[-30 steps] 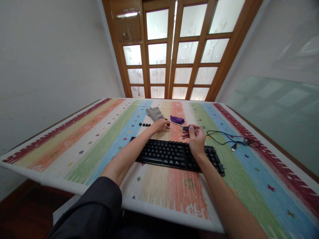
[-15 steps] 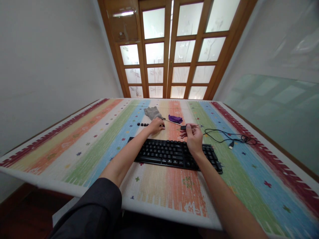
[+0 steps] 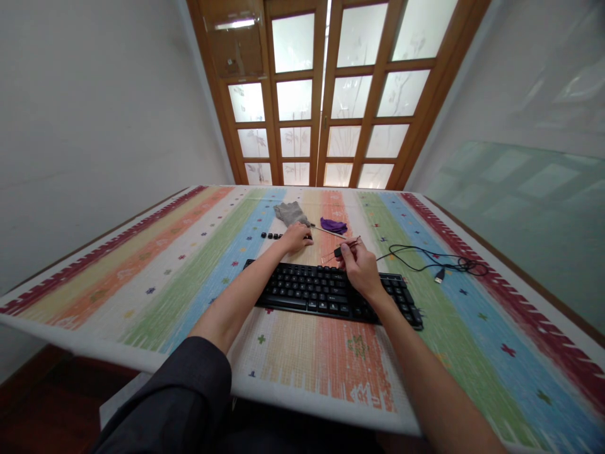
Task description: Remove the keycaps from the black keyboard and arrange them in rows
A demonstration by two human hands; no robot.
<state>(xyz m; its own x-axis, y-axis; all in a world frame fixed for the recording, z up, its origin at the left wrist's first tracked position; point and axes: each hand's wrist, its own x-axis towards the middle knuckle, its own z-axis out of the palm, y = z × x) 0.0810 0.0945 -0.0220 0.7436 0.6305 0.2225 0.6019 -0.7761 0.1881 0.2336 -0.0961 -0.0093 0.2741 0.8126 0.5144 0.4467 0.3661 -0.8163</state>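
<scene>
My left hand (image 3: 295,238) rests on the cloth behind the keyboard, its fingers bent down around a small black keycap (image 3: 309,237). Left of those fingers, several loose black keycaps (image 3: 270,236) lie in a short row. In my right hand (image 3: 362,268) is a keycap puller (image 3: 338,252) with a black handle and thin wire ends, held above the keyboard's back edge. The black keyboard (image 3: 302,289) lies flat below both arms, and my right hand and forearm hide part of its right side.
Behind my left hand is a grey cloth (image 3: 289,213), with a purple cloth (image 3: 333,225) to its right. A thin rod (image 3: 328,232) lies between them. The keyboard's coiled cable (image 3: 466,265) and USB plug (image 3: 440,275) are on the right of the striped tablecloth (image 3: 189,296).
My right hand has moved a little left and toward me, tilting the keycap puller so its wires point down to the left. My left hand has stayed in place.
</scene>
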